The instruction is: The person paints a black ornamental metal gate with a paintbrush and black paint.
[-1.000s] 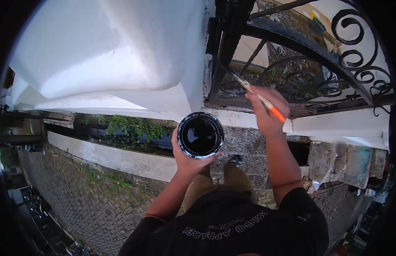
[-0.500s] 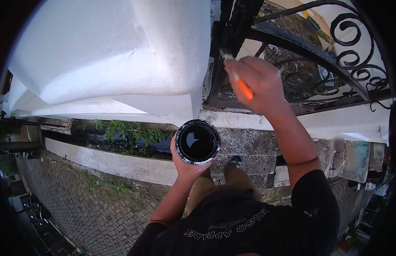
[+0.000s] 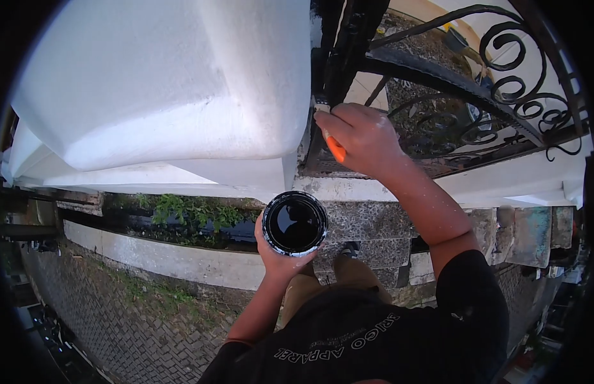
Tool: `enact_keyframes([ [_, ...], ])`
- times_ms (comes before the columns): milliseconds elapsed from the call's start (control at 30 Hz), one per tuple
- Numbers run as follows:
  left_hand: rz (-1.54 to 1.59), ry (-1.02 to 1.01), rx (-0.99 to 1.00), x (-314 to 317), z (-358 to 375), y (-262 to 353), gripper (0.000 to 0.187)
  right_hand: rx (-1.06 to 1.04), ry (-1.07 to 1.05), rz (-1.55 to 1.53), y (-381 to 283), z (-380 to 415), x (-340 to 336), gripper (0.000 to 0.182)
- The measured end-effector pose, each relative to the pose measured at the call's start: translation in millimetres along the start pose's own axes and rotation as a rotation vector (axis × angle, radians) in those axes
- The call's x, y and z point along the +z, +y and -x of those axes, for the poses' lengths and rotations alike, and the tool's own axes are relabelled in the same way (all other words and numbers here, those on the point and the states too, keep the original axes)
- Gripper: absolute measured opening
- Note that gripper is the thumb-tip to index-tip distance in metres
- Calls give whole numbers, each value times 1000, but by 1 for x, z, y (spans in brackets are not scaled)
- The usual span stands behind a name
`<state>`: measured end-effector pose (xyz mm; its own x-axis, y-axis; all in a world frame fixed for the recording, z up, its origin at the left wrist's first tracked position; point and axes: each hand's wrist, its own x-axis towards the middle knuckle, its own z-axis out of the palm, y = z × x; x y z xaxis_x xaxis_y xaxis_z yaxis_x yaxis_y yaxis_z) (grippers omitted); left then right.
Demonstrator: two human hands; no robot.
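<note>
An open can of black paint rests in my left hand, whose fingers wrap round its side. My right hand is closed on a paintbrush with an orange handle. The brush's bristle end touches or nearly touches the lower part of the black gate post, close to the white wall edge. Behind my right hand is the black metal gate with curled scrollwork. White specks dot my right forearm.
The white wall fills the upper left. A ditch with green plants runs below it, beside a concrete kerb and brick paving. Speckled stone steps lie in front of the gate.
My right hand and the brush have moved left and slightly down along the gate post. The can sits slightly lower in view, and the view has shifted a little.
</note>
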<state>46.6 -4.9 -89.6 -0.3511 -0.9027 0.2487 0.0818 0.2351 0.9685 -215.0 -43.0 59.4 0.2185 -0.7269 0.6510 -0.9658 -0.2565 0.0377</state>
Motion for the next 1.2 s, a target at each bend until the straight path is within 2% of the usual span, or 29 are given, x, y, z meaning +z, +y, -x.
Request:
enact_keyframes([
  [200,-99,-35,35,-5,0,1,121,-3,14,74,-1,-13,-7,37],
  [333,-42,-52,34,-7,-3,6,121,-6,68,61,-11,-13,-11,34],
  [400,-123,-122,14,-12,-1,2,131,8,89,49,-15,-13,-10,33],
  [467,-141,-132,19,-15,-1,4,131,59,101,-2,-15,-17,-8,24],
  [533,-160,-144,25,-16,-1,4,131,100,98,-4,-16,-17,-4,22],
  [600,-62,-76,45,-14,-1,-2,123,140,98,-11,-13,-15,4,19],
  [767,-85,-96,16,-18,-3,2,125,314,123,-85,-10,-9,18,12],
  [900,-113,-148,49,-26,-5,-4,131,330,160,-96,-2,-17,21,12],
  [967,-135,-154,54,-29,-5,-3,131,318,293,-119,1,-24,21,12],
  [1200,-106,-178,31,-32,-7,9,131,282,347,-78,-9,-35,12,10],
])
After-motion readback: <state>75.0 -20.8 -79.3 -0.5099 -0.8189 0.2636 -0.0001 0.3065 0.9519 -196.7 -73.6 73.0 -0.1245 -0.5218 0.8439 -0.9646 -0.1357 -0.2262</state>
